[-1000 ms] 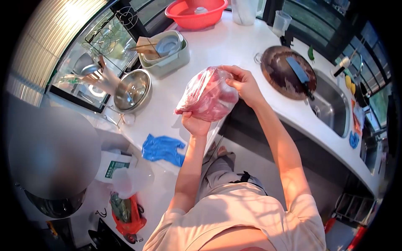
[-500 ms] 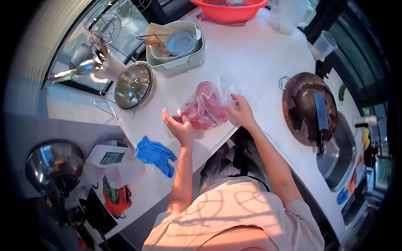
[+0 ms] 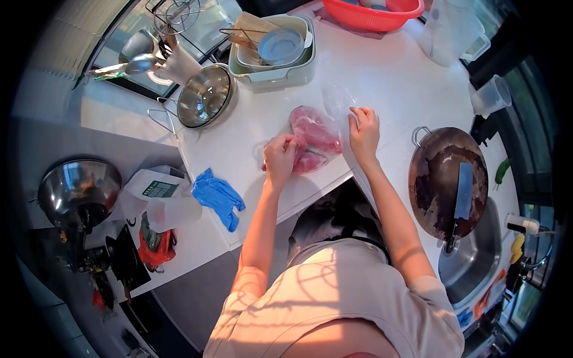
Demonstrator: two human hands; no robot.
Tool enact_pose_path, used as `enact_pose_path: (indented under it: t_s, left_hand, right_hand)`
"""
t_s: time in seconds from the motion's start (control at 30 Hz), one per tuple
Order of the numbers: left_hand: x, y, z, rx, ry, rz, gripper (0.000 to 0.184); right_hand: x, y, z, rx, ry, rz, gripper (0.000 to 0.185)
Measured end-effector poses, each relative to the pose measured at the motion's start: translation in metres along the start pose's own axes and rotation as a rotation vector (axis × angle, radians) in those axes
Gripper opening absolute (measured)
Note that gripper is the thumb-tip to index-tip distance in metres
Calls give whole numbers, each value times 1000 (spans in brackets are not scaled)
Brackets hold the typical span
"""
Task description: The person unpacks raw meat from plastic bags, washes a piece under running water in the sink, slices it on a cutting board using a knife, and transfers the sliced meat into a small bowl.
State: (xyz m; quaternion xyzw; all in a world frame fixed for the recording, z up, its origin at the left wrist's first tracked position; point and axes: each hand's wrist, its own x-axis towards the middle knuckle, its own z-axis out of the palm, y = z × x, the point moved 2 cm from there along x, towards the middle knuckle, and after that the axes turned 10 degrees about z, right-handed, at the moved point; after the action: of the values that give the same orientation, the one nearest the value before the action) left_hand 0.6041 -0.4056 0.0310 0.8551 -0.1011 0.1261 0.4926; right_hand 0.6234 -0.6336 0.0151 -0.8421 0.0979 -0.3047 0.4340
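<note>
Raw red meat (image 3: 313,128) lies on the white counter inside a clear plastic bag (image 3: 339,101), whose loose end spreads toward the right. My left hand (image 3: 279,158) is closed at the near left side of the meat, its fingertips pinching the bag; whether they also grip meat is hard to make out. On the other side, my right hand (image 3: 364,136) has thumb and fingers pinched at the bag's loose end. A blue glove (image 3: 218,198) rests on the counter to the left of my left forearm.
A cleaver (image 3: 463,194) lies on a round chopping board (image 3: 427,179) overlapping the sink (image 3: 477,262) at right. Steel bowls (image 3: 206,98), a pale basin (image 3: 274,79) with dishes and a red basin (image 3: 373,17) stand behind. A wok (image 3: 77,185) is far left.
My left hand has gone from spread fingers beside the meat to a pinch on the bag. My right hand has moved slightly up and right and closed on the bag's end.
</note>
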Motion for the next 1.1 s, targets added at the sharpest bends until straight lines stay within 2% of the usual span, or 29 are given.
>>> enact_pose_path:
  t_s: [0.07, 0.1, 0.17, 0.27, 0.4, 0.5, 0.77, 0.8, 0.87, 0.9, 0.97, 1.0, 1.1]
  left_hand:
    - [5, 4, -1, 13, -22, -1, 8]
    - [6, 5, -2, 20, -33, -2, 9]
    - [6, -7, 2, 13, -99, -34, 11]
    - [6, -24, 9, -20, -113, -12, 16]
    - [11, -23, 13, -19, -143, -57, 21]
    - [15, -28, 25, 19, 62, 91, 24]
    - [18, -8, 26, -120, 226, -95, 25]
    - [15, -3, 27, -158, 241, -108, 24]
    - [-11, -16, 48, -190, 274, 68, 20]
    - [-13, -12, 45, -194, 288, 161, 18]
    - [-5, -17, 38, -377, 130, 63, 17]
    - [-8, -14, 35, -481, 54, -7, 18]
    - [10, -1, 8, -149, -29, 99, 23]
  right_hand:
    - [-5, -23, -11, 49, -126, 49, 18]
    - [-20, -25, -8, 167, -413, 183, 27]
    - [-52, -36, 11, 260, -604, 75, 31]
    - [-79, -55, 32, 133, -388, 47, 26]
    - [-77, -65, 37, 69, -447, 108, 15]
    - [-73, -60, 44, 41, -455, 47, 15]
    - [-74, -55, 62, 2, -254, -58, 11]
    - [-64, -49, 64, -52, -270, 41, 11]
    - [-45, -36, 67, -151, -309, 234, 10]
    - [-44, -36, 67, -128, -301, 181, 9]
    - [-41, -31, 62, -102, -276, 85, 7]
    - [-41, -32, 54, -96, -290, 104, 6]
    - [-21, -48, 42, -66, -328, 115, 5]
